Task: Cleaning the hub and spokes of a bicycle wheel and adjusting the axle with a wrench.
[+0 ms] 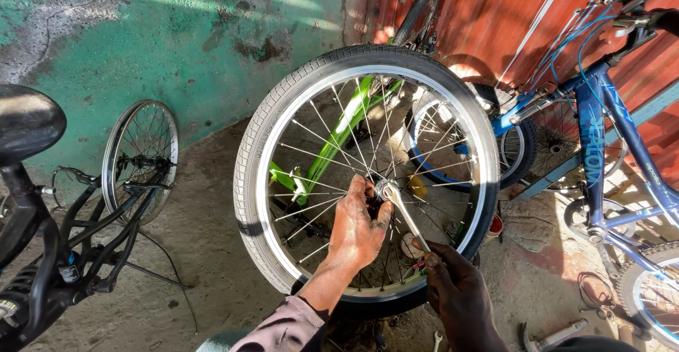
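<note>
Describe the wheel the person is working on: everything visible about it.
The wheel stands upright and fills the middle of the view. It has a grey treaded tyre, a bright metal rim and thin metal spokes running to a central hub. The left hand reaches through the spokes and grips at the hub; the right hand holds a metal spanner whose head sits on the hub's axle nut. Sun lights the upper tyre; the lower part is in shade. Other bicycles stand behind it.

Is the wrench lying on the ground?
No, the right hand holds the wrench up against the hub of the wheel, while the left hand grips the hub.
</note>
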